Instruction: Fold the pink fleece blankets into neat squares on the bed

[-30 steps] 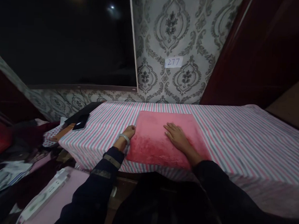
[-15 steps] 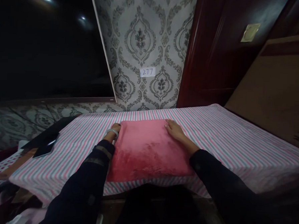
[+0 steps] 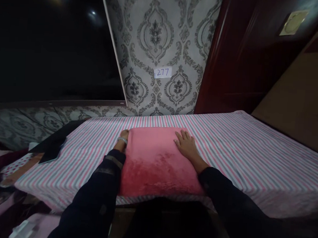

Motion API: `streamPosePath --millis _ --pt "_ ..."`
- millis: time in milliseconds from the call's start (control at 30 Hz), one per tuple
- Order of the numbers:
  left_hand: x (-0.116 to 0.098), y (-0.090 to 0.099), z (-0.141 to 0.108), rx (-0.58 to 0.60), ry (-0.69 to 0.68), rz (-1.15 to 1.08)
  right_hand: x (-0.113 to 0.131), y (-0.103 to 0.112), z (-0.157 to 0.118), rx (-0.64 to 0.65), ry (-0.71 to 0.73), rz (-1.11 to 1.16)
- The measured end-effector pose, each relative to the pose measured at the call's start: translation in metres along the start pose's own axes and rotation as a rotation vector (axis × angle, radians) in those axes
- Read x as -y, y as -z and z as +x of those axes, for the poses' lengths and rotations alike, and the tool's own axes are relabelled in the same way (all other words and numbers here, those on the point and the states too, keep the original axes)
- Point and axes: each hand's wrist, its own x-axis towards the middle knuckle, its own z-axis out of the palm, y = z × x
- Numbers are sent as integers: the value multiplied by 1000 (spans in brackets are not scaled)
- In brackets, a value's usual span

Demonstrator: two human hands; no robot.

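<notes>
A folded pink plush cloth [image 3: 152,147] lies near the front edge of a striped tablecloth [image 3: 240,148], its near part shaded deeper red. My right hand [image 3: 186,144] rests flat on its right side, fingers spread and pointing away from me. At the cloth's far left corner is my left hand [image 3: 124,134], seen edge-on against the cloth's side, with a bracelet [image 3: 122,139] at the wrist. Most of its fingers are hidden, so its grip does not show.
On the left, a dark flat device [image 3: 52,152] lies by the table's edge, with piled fabrics [image 3: 15,168] beyond. A large dark screen [image 3: 53,49] hangs above. Behind the table are a patterned wall with a paper label [image 3: 163,72] and a brown panel [image 3: 301,94] at right.
My right hand's fingers have spread wider on the pink cloth, reaching less past its far edge. My left hand stays at the left side. The view has shifted slightly.
</notes>
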Motion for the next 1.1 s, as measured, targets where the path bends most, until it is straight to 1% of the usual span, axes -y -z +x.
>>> streamPosePath --millis 67,167,233,367,400,467,533,600,733,833,900,1033,1100 --pt "0 5 -10 83 -1 -47 -1 -1 0 -22 6 3" --pt "7 15 -38 194 -10 -91 -2 -3 -1 -42 12 16" --pt "17 22 -62 269 -28 -122 -2 -3 -2 -29 0 27" --pt "39 37 -108 512 -93 -260 -2 -1 -3 3 -8 32" --pt "45 42 -117 552 -94 -282 -3 -1 -4 9 -8 34" --pt "55 51 -131 571 -60 -280 -3 0 -4 18 -16 45" --pt "63 60 -143 553 -12 -260 -3 -1 -4 19 -23 58" --pt "69 64 -153 536 1 -280 -4 -2 -4 10 -25 67" --pt "71 61 -169 512 -81 -434 -3 -2 -4 18 -26 72" --pt "72 56 -175 477 -124 -506 -2 0 -4 51 -43 52" --pt "74 54 -176 523 -117 -485 -3 1 -3 65 -45 35" --pt "75 55 -176 724 -107 -349 -4 0 -3 64 -32 23" --pt "72 56 -176 750 -150 -308 -5 0 -3 62 -31 19"
